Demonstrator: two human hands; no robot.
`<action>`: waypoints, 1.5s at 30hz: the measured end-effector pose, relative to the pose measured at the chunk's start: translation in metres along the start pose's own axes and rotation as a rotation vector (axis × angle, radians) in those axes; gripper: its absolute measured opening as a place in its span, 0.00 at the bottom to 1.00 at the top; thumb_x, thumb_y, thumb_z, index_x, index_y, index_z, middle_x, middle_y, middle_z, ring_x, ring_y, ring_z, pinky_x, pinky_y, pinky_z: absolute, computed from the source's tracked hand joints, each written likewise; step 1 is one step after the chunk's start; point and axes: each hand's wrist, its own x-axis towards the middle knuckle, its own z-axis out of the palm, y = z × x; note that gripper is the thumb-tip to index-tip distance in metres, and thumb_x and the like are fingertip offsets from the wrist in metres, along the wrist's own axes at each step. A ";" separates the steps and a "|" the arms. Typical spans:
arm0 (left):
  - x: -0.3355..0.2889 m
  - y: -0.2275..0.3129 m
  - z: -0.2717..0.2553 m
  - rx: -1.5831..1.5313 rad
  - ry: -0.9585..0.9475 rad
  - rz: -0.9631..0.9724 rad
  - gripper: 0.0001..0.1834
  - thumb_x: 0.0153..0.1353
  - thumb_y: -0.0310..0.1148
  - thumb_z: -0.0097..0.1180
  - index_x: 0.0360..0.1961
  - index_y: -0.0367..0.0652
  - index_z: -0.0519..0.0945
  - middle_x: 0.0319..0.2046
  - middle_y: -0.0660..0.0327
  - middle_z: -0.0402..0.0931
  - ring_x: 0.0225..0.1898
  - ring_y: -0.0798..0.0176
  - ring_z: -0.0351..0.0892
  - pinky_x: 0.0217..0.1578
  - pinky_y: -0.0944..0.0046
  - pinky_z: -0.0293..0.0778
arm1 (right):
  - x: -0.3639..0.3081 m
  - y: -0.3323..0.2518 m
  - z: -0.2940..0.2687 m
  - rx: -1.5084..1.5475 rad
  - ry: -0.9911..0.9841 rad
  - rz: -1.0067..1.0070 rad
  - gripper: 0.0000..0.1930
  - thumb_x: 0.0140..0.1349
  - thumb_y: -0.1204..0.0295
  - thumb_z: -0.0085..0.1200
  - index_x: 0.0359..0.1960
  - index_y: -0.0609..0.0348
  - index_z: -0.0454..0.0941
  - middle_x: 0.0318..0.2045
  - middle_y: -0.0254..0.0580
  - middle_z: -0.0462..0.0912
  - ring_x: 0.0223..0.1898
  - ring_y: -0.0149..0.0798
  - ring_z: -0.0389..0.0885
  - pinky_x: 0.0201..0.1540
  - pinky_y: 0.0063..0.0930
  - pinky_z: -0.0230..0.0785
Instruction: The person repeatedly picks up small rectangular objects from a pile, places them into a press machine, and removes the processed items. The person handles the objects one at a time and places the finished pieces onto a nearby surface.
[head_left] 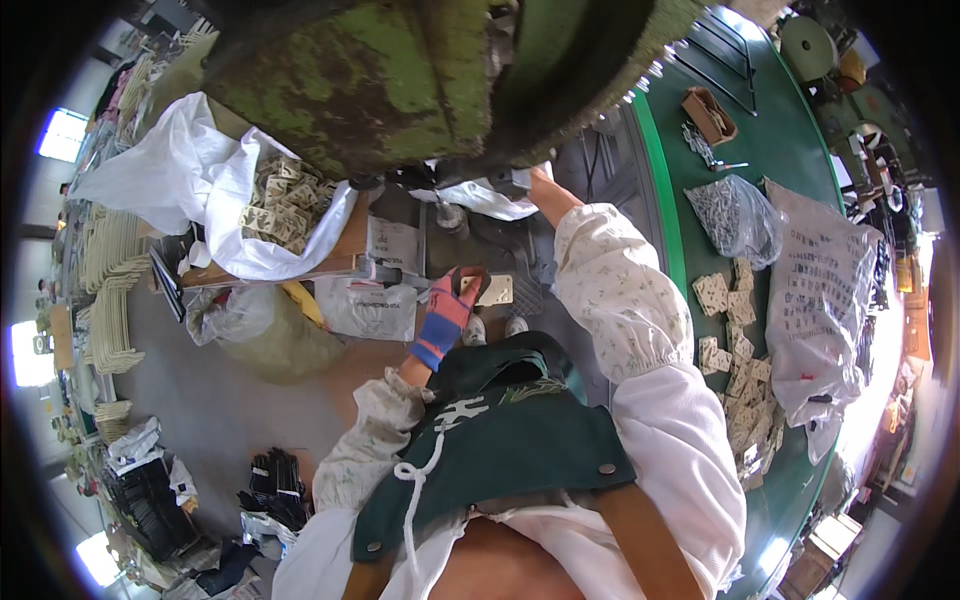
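My left hand, in an orange and blue glove, pinches a small cream-coloured plate with holes in it. It is low in front of my apron, below the machine. My right hand reaches up to the underside of the large green, worn machine; its fingers are hidden behind a metal part. To the left of the machine, an open white sack holds many similar cream pieces. White sheeting lies under the machine head, between the hands and the frame.
On the right, a green table carries loose cream plates, a clear bag of metal parts, a white woven sack and a cardboard box. Stuffed bags sit on the floor at left, near black bundled items.
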 end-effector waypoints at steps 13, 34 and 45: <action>-0.024 -0.026 -0.045 -0.166 0.062 -0.069 0.27 0.53 0.17 0.54 0.56 0.38 0.67 0.41 0.59 0.76 0.39 0.68 0.77 0.40 0.69 0.74 | -0.029 0.015 0.008 0.255 0.043 0.077 0.24 0.47 0.80 0.48 0.50 0.63 0.73 0.47 0.56 0.75 0.51 0.52 0.72 0.54 0.40 0.64; 0.021 0.046 -0.039 -0.201 -0.193 0.082 0.15 0.52 0.26 0.59 0.43 0.41 0.75 0.36 0.60 0.79 0.38 0.68 0.77 0.40 0.67 0.73 | -0.052 -0.018 -0.024 1.500 0.314 0.810 0.08 0.49 0.81 0.54 0.33 0.66 0.77 0.24 0.39 0.79 0.23 0.31 0.77 0.24 0.23 0.67; 0.027 0.023 -0.035 -0.364 -0.172 0.075 0.15 0.53 0.22 0.56 0.44 0.38 0.74 0.37 0.60 0.78 0.37 0.67 0.77 0.39 0.68 0.74 | -0.047 -0.037 -0.045 0.883 0.002 0.430 0.13 0.51 0.77 0.56 0.40 0.64 0.76 0.37 0.45 0.80 0.37 0.40 0.77 0.41 0.31 0.68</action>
